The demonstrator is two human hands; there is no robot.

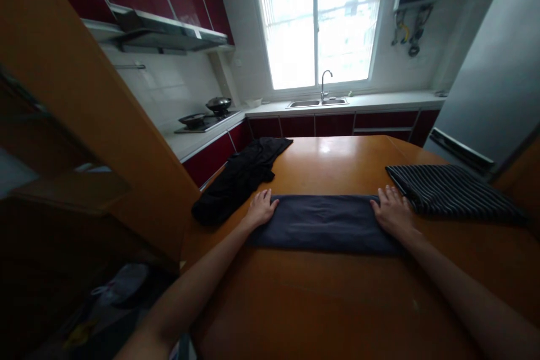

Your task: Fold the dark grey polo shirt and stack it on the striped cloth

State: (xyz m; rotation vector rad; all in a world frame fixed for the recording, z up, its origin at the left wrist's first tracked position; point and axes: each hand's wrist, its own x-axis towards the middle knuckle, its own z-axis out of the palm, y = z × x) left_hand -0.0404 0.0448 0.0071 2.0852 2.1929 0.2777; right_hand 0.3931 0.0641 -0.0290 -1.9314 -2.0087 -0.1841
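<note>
A dark blue-grey cloth (pixel 324 222), folded into a long flat strip, lies across the wooden table (pixel 337 304) in front of me. My left hand (pixel 260 208) rests flat on its left end, fingers stretched out. My right hand (pixel 393 211) lies flat on its right end, fingers spread. Neither hand grips anything. A crumpled black garment (pixel 240 177) lies just beyond my left hand at the table's left edge. A folded black-and-white striped cloth (pixel 451 191) lies right beside my right hand.
A wooden panel (pixel 84 107) stands close on the left. Behind the table runs a counter with a stove and pans (pixel 206 112), a sink with a tap (pixel 320 98) under a bright window, and a grey fridge (pixel 493 84) on the right.
</note>
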